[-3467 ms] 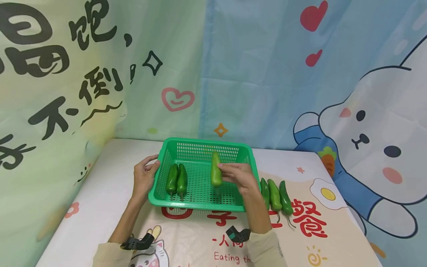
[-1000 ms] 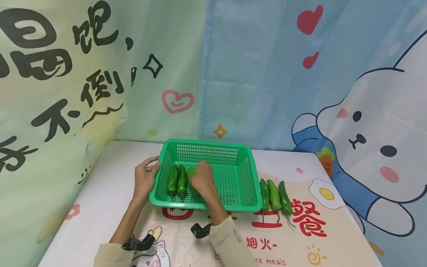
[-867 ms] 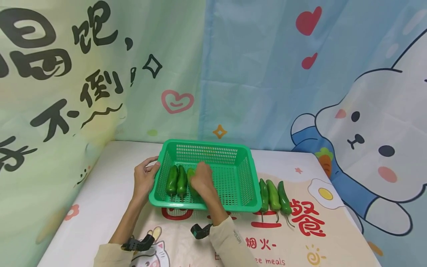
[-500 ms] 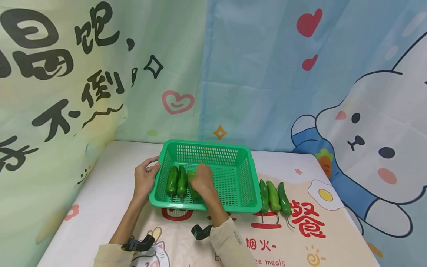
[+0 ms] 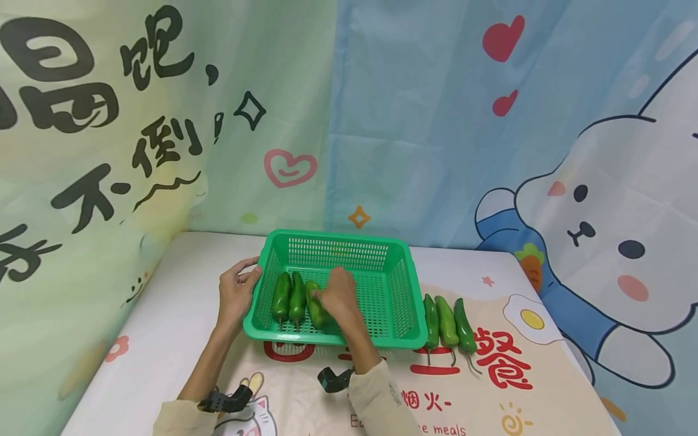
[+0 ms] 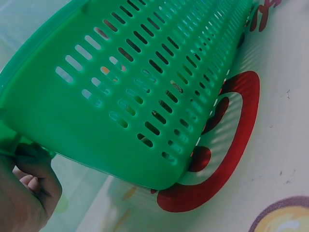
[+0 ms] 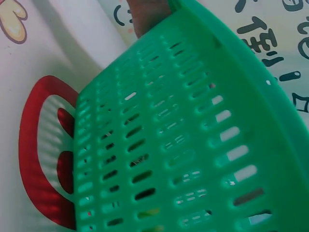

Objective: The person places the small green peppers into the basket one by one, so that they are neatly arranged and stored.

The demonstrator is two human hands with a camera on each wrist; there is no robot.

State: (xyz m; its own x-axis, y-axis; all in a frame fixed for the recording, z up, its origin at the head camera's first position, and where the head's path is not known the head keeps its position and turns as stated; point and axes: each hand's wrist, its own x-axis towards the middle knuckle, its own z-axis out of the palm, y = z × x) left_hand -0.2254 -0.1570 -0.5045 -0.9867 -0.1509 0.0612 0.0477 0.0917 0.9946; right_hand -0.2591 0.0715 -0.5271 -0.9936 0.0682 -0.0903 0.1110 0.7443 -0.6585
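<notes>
A green plastic basket (image 5: pixel 409 284) with slotted walls stands on the table. My left hand (image 5: pixel 235 290) grips its left rim; in the left wrist view, the curled fingers of that hand (image 6: pixel 29 193) show at the basket's edge. Two green peppers (image 5: pixel 281 297) lie side by side at the left inside the basket, stems toward me. Beside them, with a small gap, lies a third, lighter green pepper (image 5: pixel 314 309). My right hand (image 5: pixel 339 295) is over its right side, thumb tip at the pepper. The other fingers are hidden behind the hand.
Outside the basket's right wall, several loose things amount to three green peppers (image 5: pixel 448 324) in a row on the printed tablecloth (image 5: pixel 491 406). A printed curtain (image 5: pixel 382 151) hangs behind the table. A wrist camera (image 5: pixel 334 379) sits on each forearm.
The right hand carried the lighter pepper from the basket's middle leftward and down beside the other two. Over the last half second it shifted slightly right, uncovering more pepper. The left hand stayed put.
</notes>
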